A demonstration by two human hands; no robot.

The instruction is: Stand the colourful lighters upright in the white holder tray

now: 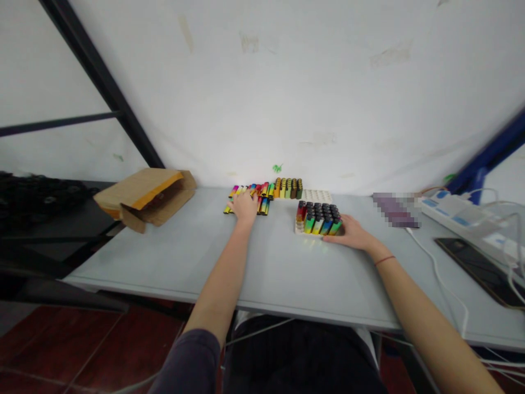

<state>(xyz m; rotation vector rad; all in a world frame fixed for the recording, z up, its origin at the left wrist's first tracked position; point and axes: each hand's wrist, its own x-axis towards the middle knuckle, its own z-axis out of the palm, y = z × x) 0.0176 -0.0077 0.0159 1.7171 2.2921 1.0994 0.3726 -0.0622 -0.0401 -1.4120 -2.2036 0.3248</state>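
Note:
My left hand (pixel 245 207) lies over a pile of shiny multicoloured lighter-sized tubes (pixel 263 207); its fingers look spread and touch the pile, their tips partly hidden. Thumb and fingers of my right hand (pixel 351 233) grip the right end of a pale tray (pixel 299 230). Rows of upright black-topped lighters (pixel 321 220) fill most of this tray, in red, green, white and blue-yellow colours. Behind it, against the wall, stands a block of upright yellow, orange and dark green lighter-like pieces (pixel 288 188). Beside that block lies a pale tray with holes (pixel 318 195).
An open cardboard box (pixel 147 194) lies on the table's left. To the right are a blurred-out purple item (pixel 396 212), a white power strip (pixel 463 210) with cables, and a dark phone (pixel 479 268). A white cable (pixel 438 273) runs to the table's front edge.

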